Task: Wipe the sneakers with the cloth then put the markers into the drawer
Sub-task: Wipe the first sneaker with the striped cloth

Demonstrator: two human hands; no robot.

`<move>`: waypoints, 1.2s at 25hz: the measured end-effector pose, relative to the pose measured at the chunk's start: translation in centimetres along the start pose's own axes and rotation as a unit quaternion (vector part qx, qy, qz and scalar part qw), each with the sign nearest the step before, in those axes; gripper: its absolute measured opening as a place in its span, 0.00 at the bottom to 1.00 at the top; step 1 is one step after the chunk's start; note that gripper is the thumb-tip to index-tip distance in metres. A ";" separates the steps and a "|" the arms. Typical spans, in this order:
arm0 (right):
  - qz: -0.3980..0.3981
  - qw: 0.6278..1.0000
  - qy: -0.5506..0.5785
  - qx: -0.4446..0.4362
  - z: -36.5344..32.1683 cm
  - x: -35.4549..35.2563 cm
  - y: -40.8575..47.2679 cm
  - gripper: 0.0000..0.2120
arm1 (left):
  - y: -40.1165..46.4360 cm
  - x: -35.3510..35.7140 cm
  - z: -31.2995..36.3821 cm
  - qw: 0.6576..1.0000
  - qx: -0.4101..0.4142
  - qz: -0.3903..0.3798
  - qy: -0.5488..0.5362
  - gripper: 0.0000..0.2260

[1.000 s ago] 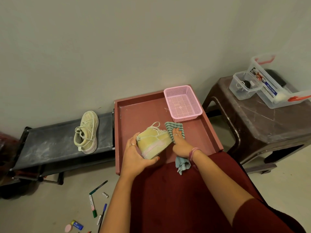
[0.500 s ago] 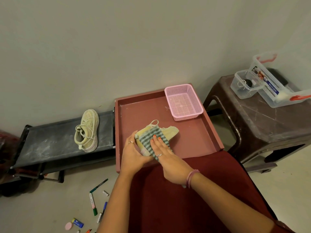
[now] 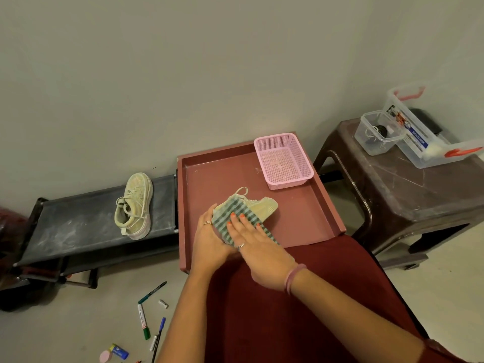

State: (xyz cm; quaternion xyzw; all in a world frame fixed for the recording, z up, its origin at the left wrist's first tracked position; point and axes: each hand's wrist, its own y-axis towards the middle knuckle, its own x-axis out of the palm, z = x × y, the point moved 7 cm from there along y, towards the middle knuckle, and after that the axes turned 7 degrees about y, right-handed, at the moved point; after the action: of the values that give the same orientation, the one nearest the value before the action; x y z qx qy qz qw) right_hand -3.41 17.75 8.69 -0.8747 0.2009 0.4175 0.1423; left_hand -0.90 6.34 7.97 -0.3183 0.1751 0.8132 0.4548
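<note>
In the red drawer [image 3: 324,205], right hand [image 3: 255,241] had moved the striped cloth [image 3: 237,217] from beside the sneaker [image 3: 264,205] onto it, fingers flat pressing; left hand [image 3: 210,238] gripped the heel. Wiping underway; second sneaker [image 3: 136,205] sat on black rack [image 3: 78,226], markers [image 3: 144,320] on floor by plain wall

Single head-mounted wide-angle view. I look forward and steeply down from above the lap, toward a plain wall. Both forearms enter from the bottom edge, so the hands sit close, near frame centre, over the red drawer [image 3: 324,205]. The low black rack [image 3: 78,226] fills the left, the brown stool [image 3: 408,195] the right. I have no second view to compare.
</note>
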 end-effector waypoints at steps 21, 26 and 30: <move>-0.012 0.997 0.070 0.031 2.8 0.5 1.5 0.43 | -0.3 0.2 -2.1 0.998 0.025 -0.045 0.019 0.46; -0.014 0.979 0.106 0.173 8.0 -0.4 3.7 0.40 | 0.1 0.2 -2.3 0.997 0.036 -0.053 0.034 0.45; -0.021 0.987 0.133 0.083 2.9 1.2 2.5 0.40 | 0.3 -0.1 -3.1 0.998 0.026 -0.054 0.033 0.46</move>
State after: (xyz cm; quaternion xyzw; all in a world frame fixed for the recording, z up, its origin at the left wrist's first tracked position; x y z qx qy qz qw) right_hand -5.84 16.50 5.79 -0.9116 0.2332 0.2763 0.1957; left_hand 0.04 4.36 5.80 -0.3416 0.1934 0.7717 0.5005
